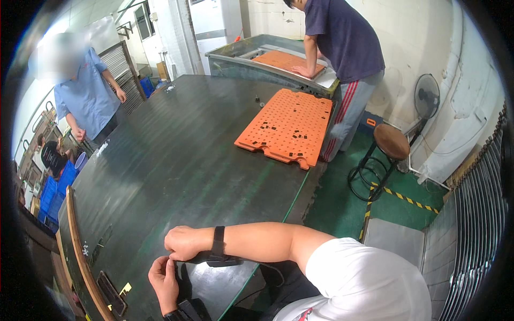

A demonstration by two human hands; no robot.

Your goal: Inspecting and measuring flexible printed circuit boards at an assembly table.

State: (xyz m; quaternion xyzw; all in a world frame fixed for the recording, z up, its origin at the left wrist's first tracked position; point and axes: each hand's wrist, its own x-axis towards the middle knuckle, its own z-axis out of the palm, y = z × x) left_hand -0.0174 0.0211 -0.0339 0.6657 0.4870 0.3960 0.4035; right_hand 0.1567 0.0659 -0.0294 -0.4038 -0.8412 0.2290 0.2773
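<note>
My right hand (187, 243) is closed, its fingers curled under, above the near part of the dark green table (160, 182). A black band (218, 243) with a small dark box circles my right wrist. Just below it, my left hand (163, 279) has its thumb and fingertips pressed together, close to the right hand's fingers. Whatever the fingertips hold, if anything, is hidden or too small to make out. A dark band also shows on my left wrist. Farther off on the table lie stacked orange perforated panels (289, 125) with small black pieces scattered on top.
A co-worker (345, 48) leans over a grey tub (241, 67) holding another orange panel. Another person (88, 99) stands beyond the table's left side. A dark tray (111, 293) lies near the wooden edge strip (80, 251). A round stool (391, 142) and a fan (426, 96) stand right.
</note>
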